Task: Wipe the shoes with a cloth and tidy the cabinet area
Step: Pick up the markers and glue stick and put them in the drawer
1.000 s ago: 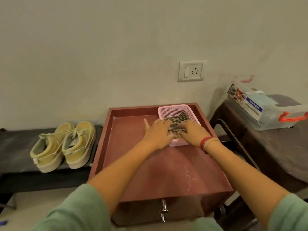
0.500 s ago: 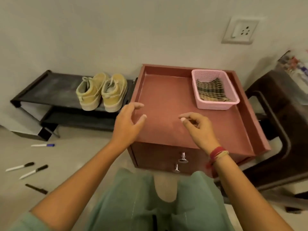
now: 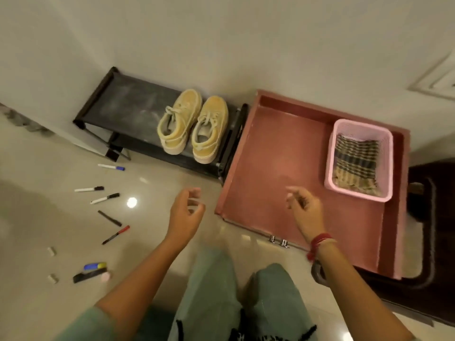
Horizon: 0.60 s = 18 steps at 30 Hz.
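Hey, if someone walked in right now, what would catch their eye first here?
Probably the pale yellow shoes, side by side on the low black rack by the wall. Next, the pink basket holding a folded checked cloth, in the far right corner of the red cabinet top. Then the markers scattered over the floor at left.

Shoes [image 3: 192,125] on black rack [image 3: 128,107]; basket [image 3: 360,159] on cabinet [image 3: 283,168].

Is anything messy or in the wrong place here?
Yes. Markers lie scattered at different angles on the floor, left of the cabinet, along with a few small loose bits nearer the person. The shoes sit neatly on the rack, and the cloth lies in the pink basket.
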Each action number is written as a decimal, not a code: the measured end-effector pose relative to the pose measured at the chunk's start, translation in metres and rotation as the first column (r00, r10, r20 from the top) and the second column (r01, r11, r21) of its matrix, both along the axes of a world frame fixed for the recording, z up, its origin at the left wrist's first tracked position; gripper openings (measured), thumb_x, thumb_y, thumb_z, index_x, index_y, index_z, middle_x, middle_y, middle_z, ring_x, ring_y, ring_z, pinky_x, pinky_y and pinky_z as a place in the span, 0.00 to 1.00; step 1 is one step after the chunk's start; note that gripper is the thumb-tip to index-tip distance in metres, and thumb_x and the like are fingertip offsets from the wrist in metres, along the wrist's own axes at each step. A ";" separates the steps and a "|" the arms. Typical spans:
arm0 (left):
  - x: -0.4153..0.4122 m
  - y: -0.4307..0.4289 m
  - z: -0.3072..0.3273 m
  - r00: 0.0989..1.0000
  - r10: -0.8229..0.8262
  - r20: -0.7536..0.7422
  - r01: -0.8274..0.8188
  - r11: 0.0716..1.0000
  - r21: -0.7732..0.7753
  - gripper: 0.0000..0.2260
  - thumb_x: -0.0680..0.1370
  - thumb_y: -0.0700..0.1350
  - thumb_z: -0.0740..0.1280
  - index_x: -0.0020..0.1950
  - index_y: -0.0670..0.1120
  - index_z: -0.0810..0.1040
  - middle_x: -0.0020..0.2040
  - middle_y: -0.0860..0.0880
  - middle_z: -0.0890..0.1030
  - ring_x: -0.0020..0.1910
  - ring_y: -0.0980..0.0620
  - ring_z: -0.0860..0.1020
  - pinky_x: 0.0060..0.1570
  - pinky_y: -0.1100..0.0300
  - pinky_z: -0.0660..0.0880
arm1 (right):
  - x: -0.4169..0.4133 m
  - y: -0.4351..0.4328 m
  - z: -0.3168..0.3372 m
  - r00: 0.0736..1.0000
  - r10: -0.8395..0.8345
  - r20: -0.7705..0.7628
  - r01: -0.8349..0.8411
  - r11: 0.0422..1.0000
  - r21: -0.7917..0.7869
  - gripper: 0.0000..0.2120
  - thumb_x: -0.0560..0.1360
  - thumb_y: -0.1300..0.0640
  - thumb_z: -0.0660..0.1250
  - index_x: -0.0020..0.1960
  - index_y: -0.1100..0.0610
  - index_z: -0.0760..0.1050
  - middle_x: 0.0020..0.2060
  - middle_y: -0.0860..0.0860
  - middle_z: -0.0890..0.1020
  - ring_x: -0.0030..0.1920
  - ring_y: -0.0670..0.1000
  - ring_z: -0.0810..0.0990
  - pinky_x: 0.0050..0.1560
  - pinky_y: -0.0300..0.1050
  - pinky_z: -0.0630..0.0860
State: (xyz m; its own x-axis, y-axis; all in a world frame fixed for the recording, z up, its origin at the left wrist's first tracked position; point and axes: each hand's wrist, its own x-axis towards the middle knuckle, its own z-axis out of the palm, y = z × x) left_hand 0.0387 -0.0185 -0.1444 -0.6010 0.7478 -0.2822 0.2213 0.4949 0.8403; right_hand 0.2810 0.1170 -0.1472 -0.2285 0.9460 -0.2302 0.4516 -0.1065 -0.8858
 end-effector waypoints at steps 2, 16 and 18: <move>0.000 -0.017 0.032 1.000 0.006 0.017 -0.004 0.997 -0.072 0.13 0.75 0.36 0.66 0.56 0.50 0.74 0.54 0.51 0.77 0.47 0.56 0.77 0.43 0.67 0.73 | -0.002 -0.010 0.030 0.997 0.058 0.051 -0.055 0.996 -0.067 0.14 0.76 0.64 0.64 0.46 0.44 0.77 0.35 0.47 0.80 0.37 0.47 0.78 0.42 0.45 0.75; -0.009 -0.155 0.179 0.850 0.510 0.131 -0.464 0.843 -0.273 0.13 0.77 0.40 0.66 0.60 0.49 0.71 0.52 0.49 0.76 0.47 0.54 0.76 0.41 0.62 0.72 | -0.076 -0.036 0.176 0.853 0.454 0.259 -0.400 0.886 -0.235 0.10 0.73 0.66 0.65 0.43 0.52 0.79 0.39 0.51 0.81 0.41 0.52 0.79 0.45 0.39 0.70; -0.020 -0.177 0.180 0.789 0.598 0.138 -0.548 0.788 -0.282 0.12 0.77 0.39 0.65 0.59 0.49 0.72 0.51 0.49 0.76 0.47 0.53 0.76 0.39 0.63 0.72 | -0.109 -0.041 0.178 0.809 0.518 0.279 -0.459 0.852 -0.250 0.10 0.73 0.66 0.65 0.44 0.52 0.80 0.40 0.51 0.82 0.42 0.52 0.79 0.45 0.39 0.70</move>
State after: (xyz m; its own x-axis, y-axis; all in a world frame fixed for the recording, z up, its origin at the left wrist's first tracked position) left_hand 0.0191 -0.1957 0.0354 -0.8057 0.1882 -0.5616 -0.3294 0.6456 0.6890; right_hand 0.1722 0.0761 0.0306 -0.5344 0.6709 -0.5141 0.7399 0.0773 -0.6683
